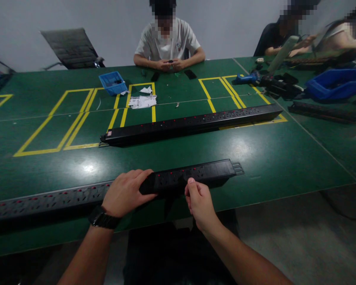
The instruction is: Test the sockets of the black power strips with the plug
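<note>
A long black power strip (195, 174) with red switches lies along the near edge of the green table (255, 150). My left hand (126, 194), with a black watch on its wrist, lies over the strip, fingers curled round its top and front. My right hand (199, 201) is closed beside the strip's front edge, thumb tip pressed against it. The strip runs on to the left, past my left hand, to the frame's edge.
A second long black power strip (192, 122) lies across the table's middle over yellow tape outlines. A blue basket (112, 82) and white papers (142, 101) sit further back. A person sits opposite. Other people, a blue bin (336, 84) and tools are at the right.
</note>
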`<action>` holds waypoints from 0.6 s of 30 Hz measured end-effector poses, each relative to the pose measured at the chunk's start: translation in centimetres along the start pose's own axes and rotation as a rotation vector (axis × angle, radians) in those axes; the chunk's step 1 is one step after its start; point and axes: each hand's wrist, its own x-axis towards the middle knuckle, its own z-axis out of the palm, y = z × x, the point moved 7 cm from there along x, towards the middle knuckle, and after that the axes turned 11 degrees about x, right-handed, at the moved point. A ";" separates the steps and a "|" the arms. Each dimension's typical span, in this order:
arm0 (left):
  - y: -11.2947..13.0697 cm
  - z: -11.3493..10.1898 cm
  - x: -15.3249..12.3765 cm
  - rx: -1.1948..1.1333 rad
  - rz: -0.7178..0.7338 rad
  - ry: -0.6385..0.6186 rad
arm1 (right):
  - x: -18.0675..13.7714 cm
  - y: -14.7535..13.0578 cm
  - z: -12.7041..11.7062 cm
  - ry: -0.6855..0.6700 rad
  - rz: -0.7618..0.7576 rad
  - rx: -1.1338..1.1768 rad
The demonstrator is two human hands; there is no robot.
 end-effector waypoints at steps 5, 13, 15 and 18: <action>0.0 0.1 -0.1 0.018 -0.003 0.005 | 0.2 0.1 -0.1 0.017 -0.018 0.003; 0.1 -0.2 0.0 0.020 0.003 0.024 | 0.2 0.1 -0.2 0.014 -0.025 -0.019; 0.2 -0.2 0.0 0.012 0.007 0.026 | 0.2 0.2 -0.2 0.015 -0.028 -0.009; 0.1 -0.2 0.0 0.001 0.005 0.035 | 0.3 0.4 -0.1 0.018 -0.028 -0.005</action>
